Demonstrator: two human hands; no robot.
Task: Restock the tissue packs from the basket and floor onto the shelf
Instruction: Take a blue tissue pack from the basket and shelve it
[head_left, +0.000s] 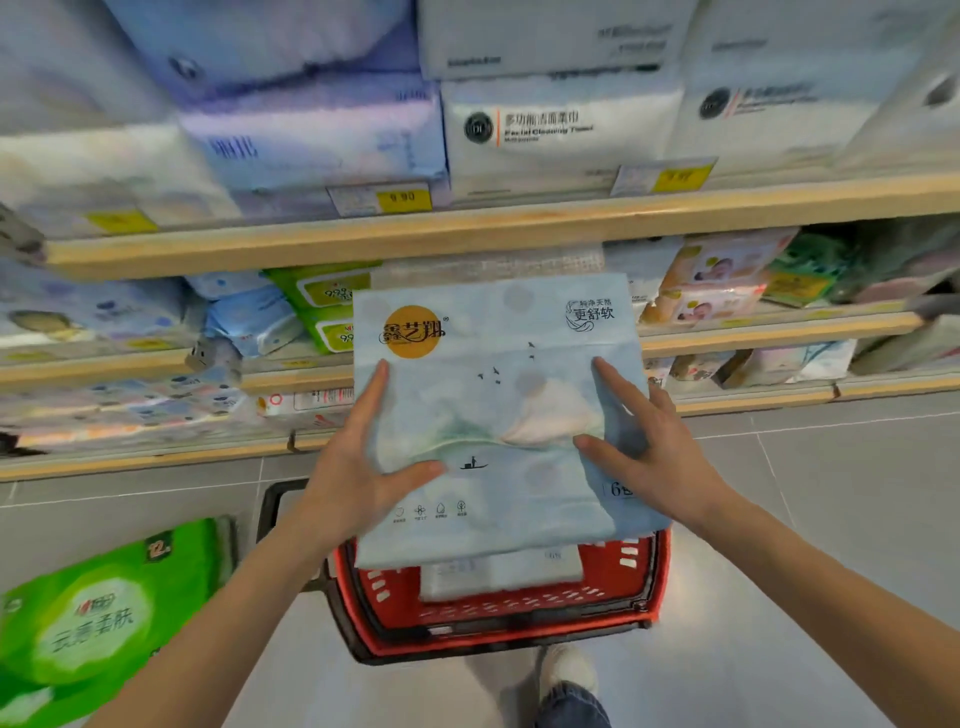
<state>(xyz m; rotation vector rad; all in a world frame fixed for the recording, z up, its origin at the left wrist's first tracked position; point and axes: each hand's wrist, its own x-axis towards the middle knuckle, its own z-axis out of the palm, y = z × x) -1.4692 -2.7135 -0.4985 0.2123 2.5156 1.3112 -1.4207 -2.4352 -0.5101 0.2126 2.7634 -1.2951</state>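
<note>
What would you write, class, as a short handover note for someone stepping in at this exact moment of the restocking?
Left hand and right hand: both clasp the pale blue tissue pack, held above the red basket, in front of the shelf.
Still in the basket: at least one white pack.
On the floor, left: green pack.
Done: the blue pack is lifted out.
Left: shelve it, then the white and green packs.

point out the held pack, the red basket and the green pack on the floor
held pack (493, 415), head view, middle of its printed face
red basket (608, 574), head view, inner right wall
green pack (98, 618), head view, white label on its front
</note>
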